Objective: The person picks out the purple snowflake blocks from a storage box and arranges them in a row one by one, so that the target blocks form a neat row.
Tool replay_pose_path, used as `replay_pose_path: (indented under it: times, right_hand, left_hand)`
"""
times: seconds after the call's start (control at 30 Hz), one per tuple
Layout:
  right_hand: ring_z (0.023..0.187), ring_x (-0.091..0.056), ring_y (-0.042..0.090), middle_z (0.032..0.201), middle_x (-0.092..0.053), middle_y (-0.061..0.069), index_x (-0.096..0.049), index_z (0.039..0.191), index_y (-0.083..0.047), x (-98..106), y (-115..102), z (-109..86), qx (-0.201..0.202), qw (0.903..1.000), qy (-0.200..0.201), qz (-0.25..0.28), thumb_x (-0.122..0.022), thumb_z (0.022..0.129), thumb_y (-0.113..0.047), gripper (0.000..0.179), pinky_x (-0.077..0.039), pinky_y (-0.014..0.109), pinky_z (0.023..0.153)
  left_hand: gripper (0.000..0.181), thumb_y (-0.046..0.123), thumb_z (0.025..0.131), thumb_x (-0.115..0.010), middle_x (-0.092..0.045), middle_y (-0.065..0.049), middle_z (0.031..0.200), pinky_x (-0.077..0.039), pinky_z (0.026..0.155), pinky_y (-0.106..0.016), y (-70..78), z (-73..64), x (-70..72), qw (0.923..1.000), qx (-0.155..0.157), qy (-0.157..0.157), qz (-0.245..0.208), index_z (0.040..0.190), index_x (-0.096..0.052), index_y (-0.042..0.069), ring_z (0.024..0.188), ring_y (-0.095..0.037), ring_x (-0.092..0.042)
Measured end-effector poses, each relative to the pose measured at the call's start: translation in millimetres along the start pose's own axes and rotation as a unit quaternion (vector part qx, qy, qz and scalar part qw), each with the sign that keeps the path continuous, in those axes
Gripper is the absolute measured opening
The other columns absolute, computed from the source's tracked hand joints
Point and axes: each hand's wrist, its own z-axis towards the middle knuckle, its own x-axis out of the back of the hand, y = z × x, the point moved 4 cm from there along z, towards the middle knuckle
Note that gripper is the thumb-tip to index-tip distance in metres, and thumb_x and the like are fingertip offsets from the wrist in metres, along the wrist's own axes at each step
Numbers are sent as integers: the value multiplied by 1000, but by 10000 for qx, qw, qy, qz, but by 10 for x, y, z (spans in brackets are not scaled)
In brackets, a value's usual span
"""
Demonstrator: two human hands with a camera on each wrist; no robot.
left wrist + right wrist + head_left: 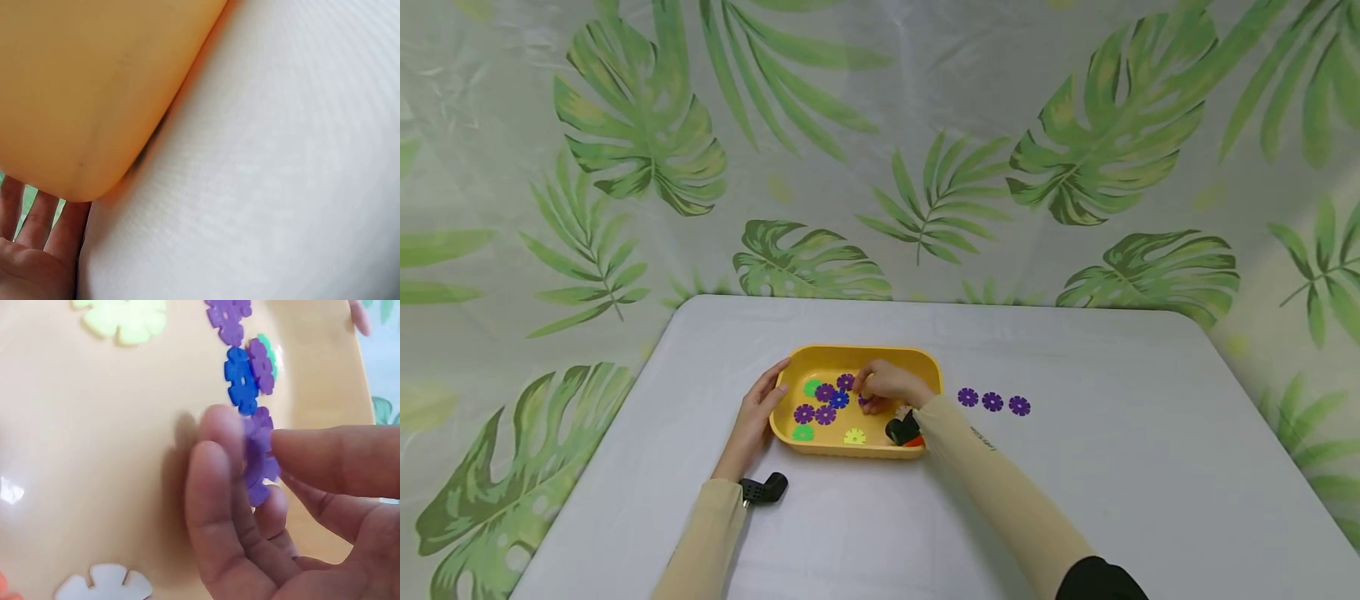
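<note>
A yellow plastic tray [827, 359] stands on the table. My left hand [755, 421] grips its left side, thumb at the rim and fingers along the outer wall. Inside the tray, my right hand [891, 383] pinches a purple flower-shaped disc [255, 464] between thumb and fingers. Near it lie a blue disc [241, 381], several purple discs [804, 414] and green discs [802, 432]. A pale yellow disc [854, 436] rests by the tray's near wall, and a white disc [105, 584] shows at the bottom of the right wrist view.
Right of the tray, three purple discs [992, 402] lie in a row on the white table [1120, 467]. A bit of orange [914, 441] shows in the tray's near right corner, partly behind the wrist camera [902, 428]. A leaf-patterned curtain [940, 100] hangs behind the table.
</note>
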Motion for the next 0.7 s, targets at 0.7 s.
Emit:
replay_pose_path:
  times: [0.7]
  right_hand:
    - [66, -53, 15, 86, -58, 10, -57, 114, 4, 761, 120, -538, 774, 9944, -304, 652, -53, 93, -6, 23, -54, 26, 66]
  left_hand:
    - [45, 18, 102, -47, -29, 0, 153, -26, 111, -27, 14, 1, -8, 10000, -30, 16, -10, 146, -40, 15, 140, -14, -24]
